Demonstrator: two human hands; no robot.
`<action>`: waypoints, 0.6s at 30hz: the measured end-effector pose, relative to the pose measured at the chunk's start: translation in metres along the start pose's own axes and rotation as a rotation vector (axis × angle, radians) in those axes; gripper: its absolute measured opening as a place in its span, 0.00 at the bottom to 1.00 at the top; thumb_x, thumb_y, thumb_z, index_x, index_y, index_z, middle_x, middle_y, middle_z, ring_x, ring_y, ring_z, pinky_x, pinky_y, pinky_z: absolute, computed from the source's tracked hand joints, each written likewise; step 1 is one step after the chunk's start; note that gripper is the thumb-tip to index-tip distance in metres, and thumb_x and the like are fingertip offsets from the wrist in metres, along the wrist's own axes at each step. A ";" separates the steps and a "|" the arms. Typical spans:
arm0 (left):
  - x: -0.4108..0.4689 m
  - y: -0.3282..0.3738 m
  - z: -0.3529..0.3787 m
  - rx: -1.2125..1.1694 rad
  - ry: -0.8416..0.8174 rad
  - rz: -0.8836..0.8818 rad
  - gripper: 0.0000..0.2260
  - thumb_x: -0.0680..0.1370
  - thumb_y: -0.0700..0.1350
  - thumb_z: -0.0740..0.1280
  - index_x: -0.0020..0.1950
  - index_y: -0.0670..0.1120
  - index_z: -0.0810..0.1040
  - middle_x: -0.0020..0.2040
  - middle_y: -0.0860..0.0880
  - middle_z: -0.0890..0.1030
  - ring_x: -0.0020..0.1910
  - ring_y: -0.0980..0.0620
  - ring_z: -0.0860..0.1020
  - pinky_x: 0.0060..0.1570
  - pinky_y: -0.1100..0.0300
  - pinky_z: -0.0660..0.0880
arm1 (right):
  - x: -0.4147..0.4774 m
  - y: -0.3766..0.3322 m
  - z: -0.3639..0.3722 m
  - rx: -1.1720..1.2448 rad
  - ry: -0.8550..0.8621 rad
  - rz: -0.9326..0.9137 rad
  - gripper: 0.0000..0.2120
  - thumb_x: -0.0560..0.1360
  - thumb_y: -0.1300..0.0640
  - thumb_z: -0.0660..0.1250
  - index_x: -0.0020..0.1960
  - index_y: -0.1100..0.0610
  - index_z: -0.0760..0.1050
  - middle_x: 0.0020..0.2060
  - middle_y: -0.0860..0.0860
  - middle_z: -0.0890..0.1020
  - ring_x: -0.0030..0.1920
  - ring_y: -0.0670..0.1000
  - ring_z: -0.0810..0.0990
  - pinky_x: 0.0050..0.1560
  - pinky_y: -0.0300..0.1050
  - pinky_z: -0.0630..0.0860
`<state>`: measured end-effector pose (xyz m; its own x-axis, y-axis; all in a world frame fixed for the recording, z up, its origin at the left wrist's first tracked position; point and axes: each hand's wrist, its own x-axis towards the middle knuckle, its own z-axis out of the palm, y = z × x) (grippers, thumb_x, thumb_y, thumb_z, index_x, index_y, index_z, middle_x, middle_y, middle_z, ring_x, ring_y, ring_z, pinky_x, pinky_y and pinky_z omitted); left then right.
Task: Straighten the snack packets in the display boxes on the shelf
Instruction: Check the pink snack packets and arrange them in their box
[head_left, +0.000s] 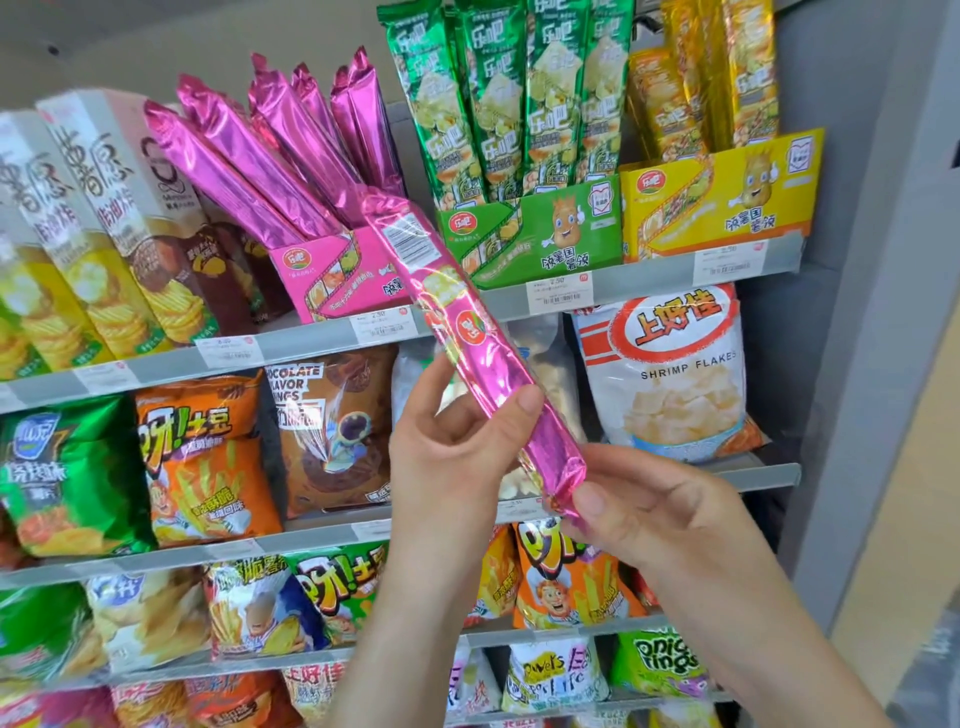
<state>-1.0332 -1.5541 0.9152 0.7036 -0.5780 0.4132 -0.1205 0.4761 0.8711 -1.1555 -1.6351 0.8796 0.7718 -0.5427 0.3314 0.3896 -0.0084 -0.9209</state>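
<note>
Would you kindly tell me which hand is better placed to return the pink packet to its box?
Left, probably: the left hand grips the pink packet mid-body, nearer the pink box; the right hand only pinches its bottom end.

1. A single wide-angle view from the person's head, facing forward at the shelf (649, 283) from close by, roughly level with the display boxes (535, 234).
2. Pitched slightly down: left hand (452, 457) and right hand (639, 514) sit low centre, nearest the lens, their pink packet (467, 332) crossing mid-frame.
3. Its rails run tilted across the frame, lower at the left.
</note>
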 end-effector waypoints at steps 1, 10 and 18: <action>0.000 -0.001 0.001 -0.023 0.010 -0.011 0.31 0.65 0.48 0.77 0.66 0.45 0.75 0.40 0.46 0.85 0.35 0.54 0.81 0.34 0.63 0.77 | 0.000 0.000 0.000 -0.007 -0.012 0.004 0.18 0.66 0.43 0.76 0.54 0.45 0.83 0.50 0.49 0.86 0.52 0.48 0.85 0.49 0.36 0.79; -0.005 -0.006 0.006 -0.188 0.006 -0.018 0.29 0.68 0.48 0.78 0.65 0.48 0.70 0.47 0.44 0.86 0.41 0.49 0.84 0.39 0.58 0.79 | 0.001 0.002 0.008 -0.085 0.186 -0.160 0.10 0.63 0.55 0.77 0.44 0.51 0.83 0.39 0.52 0.85 0.41 0.51 0.86 0.42 0.36 0.80; -0.001 -0.006 0.002 0.145 -0.029 0.051 0.13 0.71 0.59 0.69 0.48 0.52 0.80 0.38 0.53 0.80 0.37 0.56 0.77 0.35 0.64 0.75 | -0.002 0.028 0.011 -0.833 0.458 -0.768 0.06 0.73 0.62 0.68 0.46 0.60 0.84 0.39 0.53 0.79 0.42 0.43 0.77 0.46 0.29 0.72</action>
<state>-1.0349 -1.5577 0.9096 0.6736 -0.5756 0.4637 -0.2569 0.4059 0.8771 -1.1405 -1.6253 0.8554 0.1689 -0.4041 0.8990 0.0956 -0.9011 -0.4230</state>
